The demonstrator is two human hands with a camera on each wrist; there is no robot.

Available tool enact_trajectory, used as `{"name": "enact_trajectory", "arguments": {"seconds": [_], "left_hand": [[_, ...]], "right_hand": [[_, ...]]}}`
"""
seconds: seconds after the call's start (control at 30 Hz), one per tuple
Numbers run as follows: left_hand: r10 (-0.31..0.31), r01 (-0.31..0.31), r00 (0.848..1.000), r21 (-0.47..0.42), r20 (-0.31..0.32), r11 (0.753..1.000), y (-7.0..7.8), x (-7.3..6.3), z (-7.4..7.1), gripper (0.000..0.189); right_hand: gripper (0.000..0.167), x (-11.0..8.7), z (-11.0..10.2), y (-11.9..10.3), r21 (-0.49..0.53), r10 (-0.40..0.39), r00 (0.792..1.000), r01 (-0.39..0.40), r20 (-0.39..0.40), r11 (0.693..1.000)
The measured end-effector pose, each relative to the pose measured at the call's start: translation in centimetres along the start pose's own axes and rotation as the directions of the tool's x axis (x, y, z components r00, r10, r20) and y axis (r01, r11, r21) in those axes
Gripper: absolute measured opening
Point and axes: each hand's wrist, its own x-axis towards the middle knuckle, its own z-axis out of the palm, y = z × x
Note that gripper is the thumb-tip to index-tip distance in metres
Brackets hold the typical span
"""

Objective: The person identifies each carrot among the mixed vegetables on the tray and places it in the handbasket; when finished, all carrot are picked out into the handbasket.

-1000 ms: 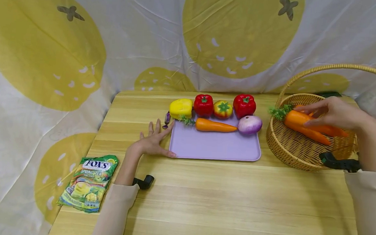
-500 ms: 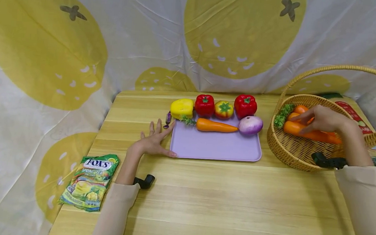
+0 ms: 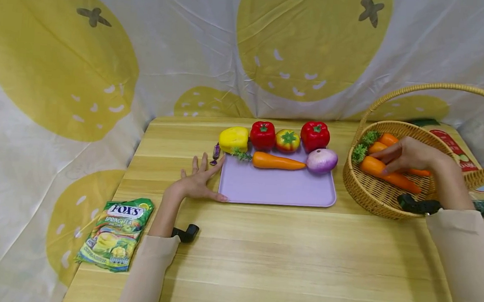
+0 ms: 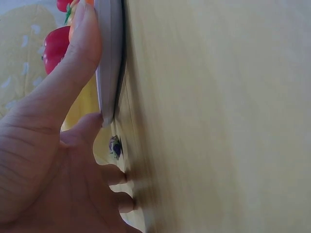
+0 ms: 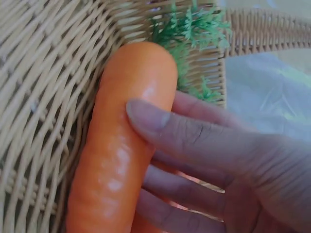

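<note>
My right hand [image 3: 412, 158] reaches into the wicker basket [image 3: 358, 199] and pinches the front carrot [image 3: 392, 175]. In the right wrist view the thumb lies across this orange carrot [image 5: 119, 141], with the fingers behind it. More carrots [image 3: 389, 139] with green tops lie beyond it, partly covered by the hand. My left hand [image 3: 195, 180] rests with fingers spread at the left edge of the lilac tray [image 3: 277, 188]. In the left wrist view its thumb and index finger are right at the tray's rim [image 4: 109, 63], and the other fingertips meet the tabletop.
A yellow pepper [image 3: 233, 139], red peppers [image 3: 262, 134] [image 3: 315, 136], a yellow-red tomato [image 3: 287, 140], a carrot [image 3: 278, 161] and a purple onion [image 3: 322, 161] sit along the tray's back. A wrapped candy [image 3: 215, 154] lies left; a Fox's bag [image 3: 116, 233] is nearer. Another package [image 3: 457, 147] lies behind the basket.
My right hand has moved left and lower in the basket with the carrot, whose top now sits by the basket's left wall. The left hand stays at the tray.
</note>
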Motion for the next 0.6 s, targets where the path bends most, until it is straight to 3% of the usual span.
{"name": "enact_trajectory", "arguments": {"seconds": [0.1, 0.27, 0.6], "left_hand": [[-0.002, 0.002, 1.000, 0.001, 0.001, 1.000, 0.0, -0.1, 0.0, 0.124], [-0.006, 0.006, 1.000, -0.003, 0.004, 1.000, 0.0, -0.2, -0.1, 0.124], [-0.003, 0.003, 1.000, -0.001, -0.002, 1.000, 0.0, -0.2, 0.0, 0.124]], "right_hand": [[0.054, 0.0, 0.2, 0.7, 0.048, -0.038, 0.999, 0.038, 0.002, 0.998], [0.051, 0.2, 0.3, 1.5, 0.044, -0.104, 0.994, 0.104, -0.021, 0.994], [0.052, -0.1, 0.0, 1.7, -0.022, -0.071, 0.997, 0.070, -0.022, 0.997]]}}
